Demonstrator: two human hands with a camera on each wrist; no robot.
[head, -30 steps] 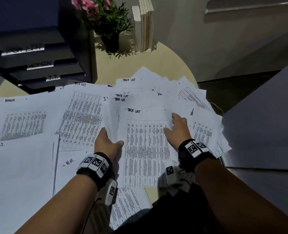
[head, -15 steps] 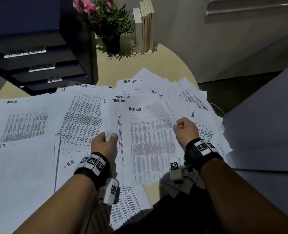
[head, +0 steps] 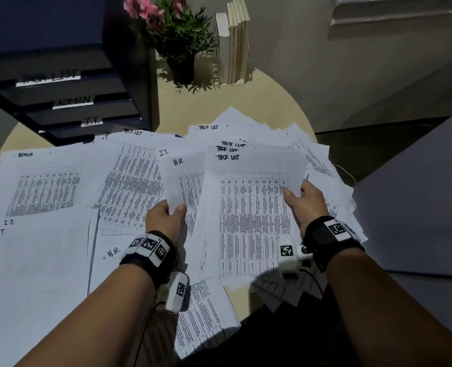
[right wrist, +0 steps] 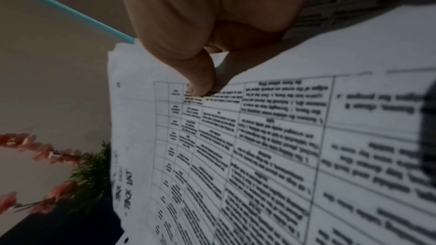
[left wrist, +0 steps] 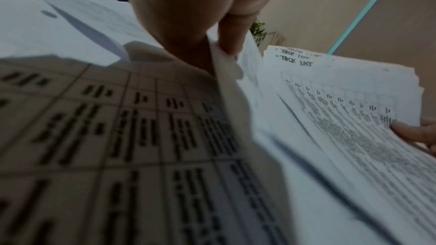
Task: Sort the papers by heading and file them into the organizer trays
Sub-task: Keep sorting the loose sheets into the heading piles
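Printed sheets with handwritten headings lie fanned over a round table (head: 248, 99). My right hand (head: 300, 201) pinches the right edge of a small stack headed "TACK LIST" (head: 254, 207), thumb on top, lifted off the pile (right wrist: 259, 146). My left hand (head: 170, 213) pinches the lower left corner of a sheet headed "H.R." (head: 183, 178), held beside that stack (left wrist: 226, 57). The black organizer (head: 68, 96) at the back left has trays labelled ADMIN and I.T.; its top label is blurred. Sheets headed ADMIN (head: 39, 189), I.T. and H.R. lie to the left.
A potted plant with pink flowers (head: 174, 35) and a row of upright books (head: 234, 41) stand at the table's far edge. A grey surface (head: 415, 207) rises close on the right. Some sheets overhang the table's near edge.
My right hand went from resting flat on the papers to pinching the TACK LIST stack and raising it. My left hand has drawn the H.R. sheet out from under it to the left.
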